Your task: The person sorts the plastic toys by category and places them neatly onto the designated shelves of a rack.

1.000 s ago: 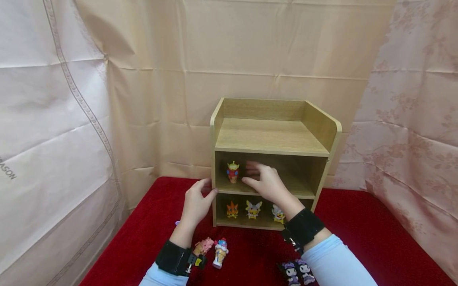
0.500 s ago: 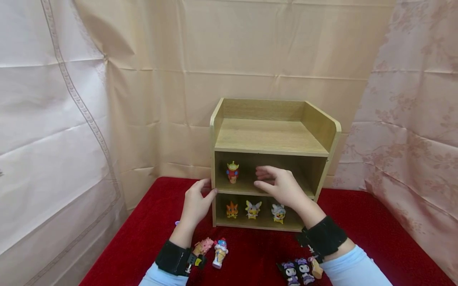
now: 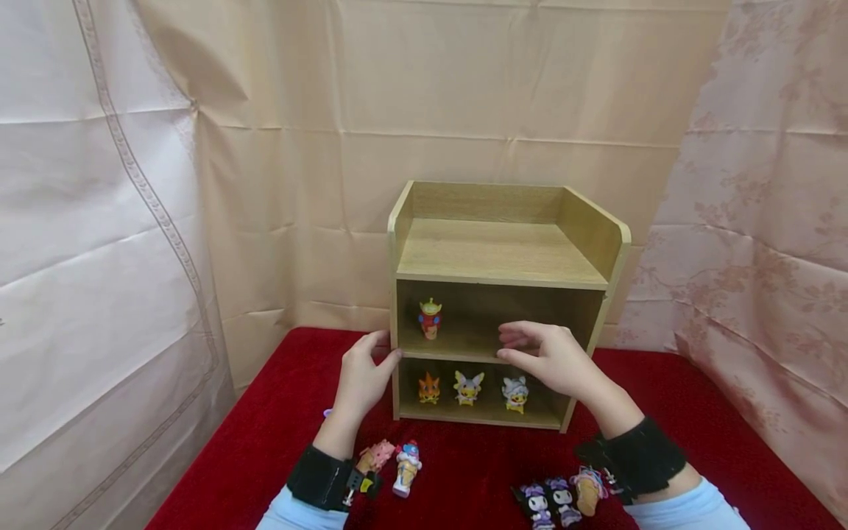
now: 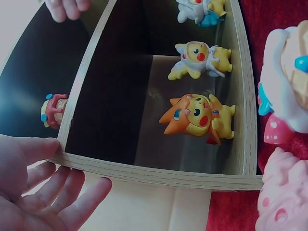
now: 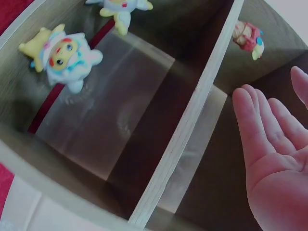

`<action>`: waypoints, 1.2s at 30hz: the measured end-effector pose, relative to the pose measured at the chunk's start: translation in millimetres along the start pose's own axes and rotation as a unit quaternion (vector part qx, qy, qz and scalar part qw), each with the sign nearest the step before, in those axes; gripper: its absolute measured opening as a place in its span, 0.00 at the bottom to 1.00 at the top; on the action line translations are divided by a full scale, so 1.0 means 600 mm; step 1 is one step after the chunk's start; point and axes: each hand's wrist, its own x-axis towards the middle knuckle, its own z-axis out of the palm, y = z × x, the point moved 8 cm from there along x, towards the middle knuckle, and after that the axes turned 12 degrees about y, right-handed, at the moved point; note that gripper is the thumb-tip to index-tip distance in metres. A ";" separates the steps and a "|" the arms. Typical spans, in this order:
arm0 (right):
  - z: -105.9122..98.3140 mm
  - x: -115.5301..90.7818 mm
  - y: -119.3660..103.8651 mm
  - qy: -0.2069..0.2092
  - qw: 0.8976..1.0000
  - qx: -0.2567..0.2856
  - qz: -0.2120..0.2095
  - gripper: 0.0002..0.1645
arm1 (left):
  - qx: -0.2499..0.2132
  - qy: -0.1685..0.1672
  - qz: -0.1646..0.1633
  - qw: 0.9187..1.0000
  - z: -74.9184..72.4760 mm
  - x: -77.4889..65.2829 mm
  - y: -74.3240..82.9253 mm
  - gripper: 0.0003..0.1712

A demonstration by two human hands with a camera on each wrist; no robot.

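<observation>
Both hands at the shelf [image 3: 500, 250]
My left hand [image 3: 361, 379], fingers spread, touches its left edge; my right hand [image 3: 553, 361], fingers together, hovers before it.

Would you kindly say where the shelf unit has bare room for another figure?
The top board is bare between its raised sides; so is the middle shelf between the red figure and right hand. Crowded: the bottom shelf, with three figures.

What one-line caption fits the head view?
Left hand touching a wooden shelf, empty right hand at its middle compartment, three figurines standing below.
</observation>
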 end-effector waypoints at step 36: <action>-0.019 -0.089 0.071 -0.172 0.980 -0.060 0.084 0.31 | 0.001 -0.001 0.000 1.000 -0.001 0.000 0.003 0.19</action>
